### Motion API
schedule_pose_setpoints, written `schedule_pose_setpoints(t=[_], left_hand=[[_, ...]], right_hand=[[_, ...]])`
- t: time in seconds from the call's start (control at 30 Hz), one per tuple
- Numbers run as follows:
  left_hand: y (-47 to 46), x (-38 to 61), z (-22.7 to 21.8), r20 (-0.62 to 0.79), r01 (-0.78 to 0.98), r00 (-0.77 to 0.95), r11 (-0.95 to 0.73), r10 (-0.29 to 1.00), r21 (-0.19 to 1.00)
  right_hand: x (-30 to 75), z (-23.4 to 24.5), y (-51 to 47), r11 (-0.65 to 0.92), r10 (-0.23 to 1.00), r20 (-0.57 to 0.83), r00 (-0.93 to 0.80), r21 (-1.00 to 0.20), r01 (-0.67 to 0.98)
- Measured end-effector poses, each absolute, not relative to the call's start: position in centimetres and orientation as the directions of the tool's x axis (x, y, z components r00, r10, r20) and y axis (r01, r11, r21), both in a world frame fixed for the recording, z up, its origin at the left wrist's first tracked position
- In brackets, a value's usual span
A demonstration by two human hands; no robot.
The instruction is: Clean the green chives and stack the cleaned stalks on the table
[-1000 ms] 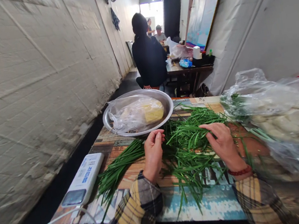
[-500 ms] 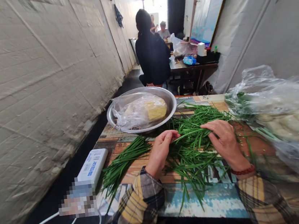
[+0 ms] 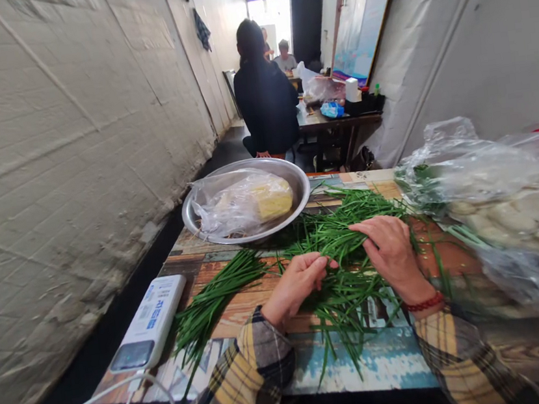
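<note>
A loose heap of green chive leaves (image 3: 347,238) lies spread across the patterned table (image 3: 378,365). A tidier bundle of chives (image 3: 216,293) lies to the left of it. My left hand (image 3: 299,283) rests at the heap's near left edge with fingertips pinched together on a few leaves. My right hand (image 3: 388,249) lies on top of the heap, its fingers curled down onto the leaves. Both sleeves are yellow and dark plaid.
A metal bowl (image 3: 296,182) holds a clear bag with a yellow block. A white power bank (image 3: 149,321) with white cables lies at the table's left edge. Clear plastic bags of pale food (image 3: 509,199) fill the right. A seated person (image 3: 264,98) faces away ahead.
My left hand has come down and toward me from near the bowl to the heap's near edge. My right hand has shifted slightly left on the leaves.
</note>
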State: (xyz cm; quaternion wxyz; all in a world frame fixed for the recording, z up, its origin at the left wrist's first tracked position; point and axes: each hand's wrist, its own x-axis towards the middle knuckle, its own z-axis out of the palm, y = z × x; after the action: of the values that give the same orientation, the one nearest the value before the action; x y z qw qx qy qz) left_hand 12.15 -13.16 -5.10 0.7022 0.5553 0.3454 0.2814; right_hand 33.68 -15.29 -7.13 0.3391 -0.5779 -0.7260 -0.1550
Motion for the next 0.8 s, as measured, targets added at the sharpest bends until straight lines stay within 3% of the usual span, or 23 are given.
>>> schedule_pose_setpoints(t=[0.13, 0.33, 0.4, 0.5, 0.63, 0.73, 0.8], left_hand=[[-12.8, 11.5, -4.9, -0.183, -0.079, 0.57, 0.275, 0.801, 0.958], [-12.2, 10.5, -4.0, -0.056, -0.335, 0.447, 0.226, 0.893, 0.915], [-12.2, 10.4, -3.9, -0.031, -0.37, 0.4, 0.192, 0.916, 0.909], [-12.3, 10.5, -4.0, 0.01, -0.363, 0.376, 0.137, 0.927, 0.921], [-12.8, 11.0, -4.5, 0.08, -0.194, 0.406, 0.001, 0.91, 0.981], [-13.4, 11.6, -4.9, 0.214, 0.075, 0.422, -0.27, 0.881, 0.96], [-13.8, 12.0, -5.3, 0.338, 0.241, 0.463, -0.484, 0.819, 0.841]], right_hand=[[34.2, -7.2, -15.2, 0.235, 0.758, 0.648, -0.067, -0.177, 0.956], [36.3, -8.0, -14.7, 0.083, 0.8, 0.597, 0.058, -0.205, 0.975], [36.5, -8.1, -14.6, 0.114, 0.828, 0.559, 0.028, -0.217, 0.969], [35.6, -7.5, -14.8, 0.304, 0.851, 0.501, -0.16, -0.22, 0.927], [33.0, -6.2, -15.4, 0.511, 0.796, 0.509, -0.326, -0.277, 0.814], [31.5, -5.7, -15.8, 0.567, 0.811, 0.467, -0.352, -0.479, 0.67], [30.7, -5.6, -15.9, 0.529, 0.848, 0.391, -0.357, -0.654, 0.54]])
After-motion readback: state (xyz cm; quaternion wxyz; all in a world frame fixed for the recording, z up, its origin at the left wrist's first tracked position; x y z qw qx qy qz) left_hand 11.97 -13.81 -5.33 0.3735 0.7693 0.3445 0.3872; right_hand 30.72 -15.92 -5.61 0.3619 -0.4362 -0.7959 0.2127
